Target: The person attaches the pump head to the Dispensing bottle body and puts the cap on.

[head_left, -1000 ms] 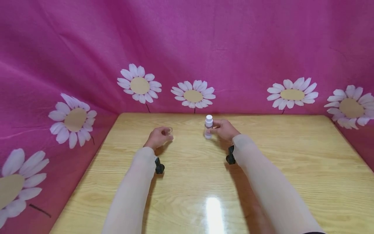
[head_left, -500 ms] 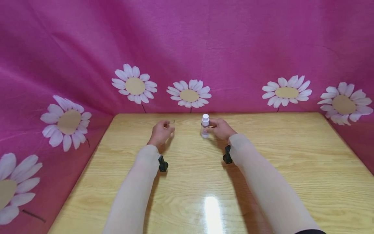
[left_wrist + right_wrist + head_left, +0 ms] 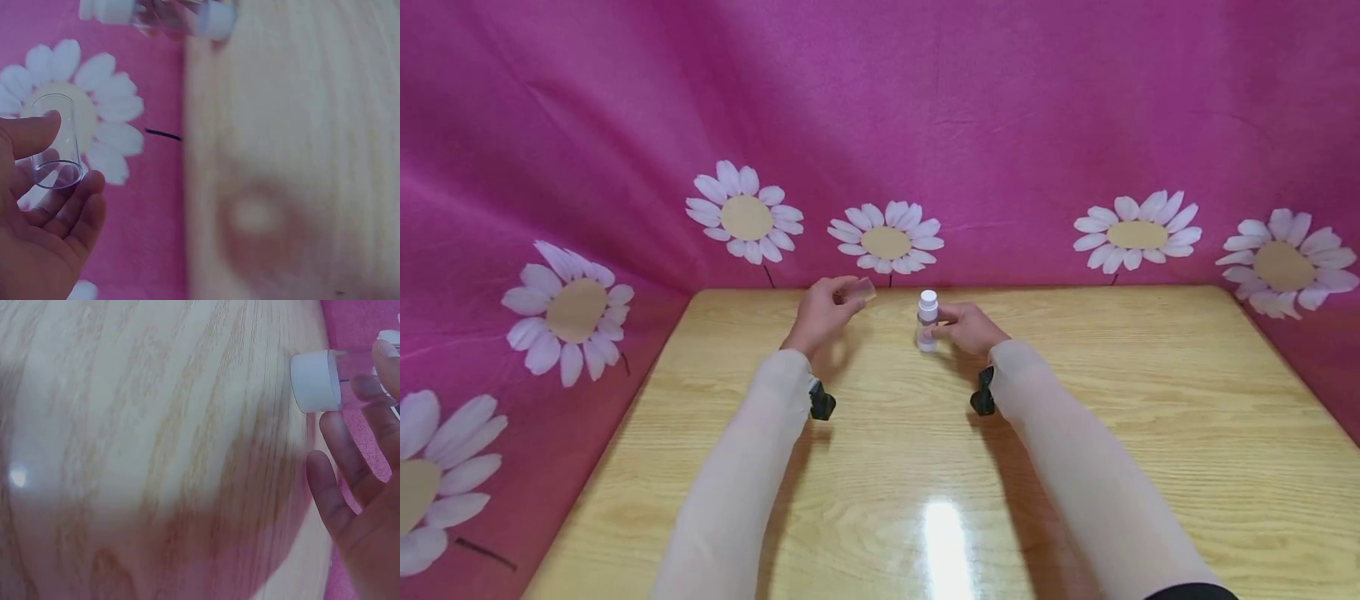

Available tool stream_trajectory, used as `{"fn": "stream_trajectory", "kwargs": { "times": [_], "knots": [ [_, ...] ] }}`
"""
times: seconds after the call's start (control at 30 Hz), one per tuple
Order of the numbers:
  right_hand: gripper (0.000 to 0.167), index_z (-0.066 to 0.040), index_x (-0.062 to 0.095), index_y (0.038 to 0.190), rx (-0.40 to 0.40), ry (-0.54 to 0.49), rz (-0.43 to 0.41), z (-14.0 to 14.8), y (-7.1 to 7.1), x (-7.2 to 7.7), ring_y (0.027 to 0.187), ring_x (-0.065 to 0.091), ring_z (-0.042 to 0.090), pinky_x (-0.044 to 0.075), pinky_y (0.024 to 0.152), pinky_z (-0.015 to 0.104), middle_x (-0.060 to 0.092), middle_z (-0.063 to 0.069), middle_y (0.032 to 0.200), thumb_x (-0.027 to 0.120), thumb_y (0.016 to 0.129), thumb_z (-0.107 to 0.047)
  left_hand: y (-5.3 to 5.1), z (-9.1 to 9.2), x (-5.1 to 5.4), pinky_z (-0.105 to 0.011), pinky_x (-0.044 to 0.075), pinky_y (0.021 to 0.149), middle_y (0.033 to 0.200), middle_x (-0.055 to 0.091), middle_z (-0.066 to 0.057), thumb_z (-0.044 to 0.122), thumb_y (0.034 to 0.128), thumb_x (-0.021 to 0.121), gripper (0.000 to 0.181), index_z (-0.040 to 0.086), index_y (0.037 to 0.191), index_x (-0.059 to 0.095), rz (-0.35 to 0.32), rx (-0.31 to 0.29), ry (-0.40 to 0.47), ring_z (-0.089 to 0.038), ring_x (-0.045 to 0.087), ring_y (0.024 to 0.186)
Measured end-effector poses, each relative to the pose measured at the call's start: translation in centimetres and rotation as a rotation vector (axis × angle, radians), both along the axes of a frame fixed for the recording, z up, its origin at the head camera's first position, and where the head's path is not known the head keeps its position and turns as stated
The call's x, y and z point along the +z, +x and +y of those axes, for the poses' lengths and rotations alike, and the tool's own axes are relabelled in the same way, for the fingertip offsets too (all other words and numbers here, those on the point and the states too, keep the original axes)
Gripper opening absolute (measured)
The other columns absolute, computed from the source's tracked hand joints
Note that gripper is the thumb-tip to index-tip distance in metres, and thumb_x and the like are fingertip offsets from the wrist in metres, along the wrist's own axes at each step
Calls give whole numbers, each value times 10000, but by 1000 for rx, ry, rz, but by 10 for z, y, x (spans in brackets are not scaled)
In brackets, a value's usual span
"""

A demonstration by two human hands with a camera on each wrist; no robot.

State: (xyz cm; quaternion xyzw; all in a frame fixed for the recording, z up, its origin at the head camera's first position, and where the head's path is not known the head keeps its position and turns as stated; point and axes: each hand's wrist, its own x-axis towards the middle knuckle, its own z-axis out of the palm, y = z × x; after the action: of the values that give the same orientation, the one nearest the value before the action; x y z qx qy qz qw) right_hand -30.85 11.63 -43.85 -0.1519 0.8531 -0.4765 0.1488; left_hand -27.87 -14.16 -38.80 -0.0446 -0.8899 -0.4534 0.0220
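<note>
Between the thumb and fingers of my left hand is a clear plastic cap, an open-ended-looking see-through cylinder. It is held up near the table's far edge, tilted in the head view. My right hand grips a small clear bottle with a white top and a white base. The bottle stands upright at the back middle of the table, to the right of the cap and apart from it. In the left wrist view the bottle is cut off at the top edge.
Both hands are over a light wood table with a bright reflection near the front. A pink cloth with white daisies hangs behind and at the sides. A small black camera is strapped to each wrist.
My left hand has risen and moved away toward the back edge, carrying the clear cap, which has turned. The right hand and the bottle have hardly moved.
</note>
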Motion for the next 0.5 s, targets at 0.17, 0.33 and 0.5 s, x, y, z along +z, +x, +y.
{"fn": "stream_trajectory", "kwargs": {
  "times": [0.17, 0.33, 0.5],
  "knots": [
    [453, -89, 587, 1379, -18, 12, 8, 4, -5, 5, 1363, 499, 350, 376, 1155, 505, 581, 162, 1418, 673, 939, -151, -6, 17, 19, -389, 517, 935, 1179, 633, -135, 214, 899, 731, 471, 62, 1311, 562, 50, 29, 22, -257, 583, 1050],
    [464, -115, 580, 1392, -31, 6, -16, 8, -4, 2, 1346, 509, 353, 394, 1136, 518, 591, 153, 1410, 671, 938, -148, -8, 33, 25, -364, 531, 909, 1195, 653, -122, 163, 892, 739, 444, 93, 1304, 588, 125, -43, 46, -262, 602, 1042],
    [471, -123, 569, 1403, -8, -6, -16, 5, -4, -3, 1372, 495, 333, 381, 1153, 503, 582, 136, 1424, 667, 947, -185, -10, 43, 29, -371, 549, 938, 1243, 660, -95, 105, 911, 704, 443, 124, 1342, 605, 185, -158, -8, -260, 639, 1063]
  ]
}}
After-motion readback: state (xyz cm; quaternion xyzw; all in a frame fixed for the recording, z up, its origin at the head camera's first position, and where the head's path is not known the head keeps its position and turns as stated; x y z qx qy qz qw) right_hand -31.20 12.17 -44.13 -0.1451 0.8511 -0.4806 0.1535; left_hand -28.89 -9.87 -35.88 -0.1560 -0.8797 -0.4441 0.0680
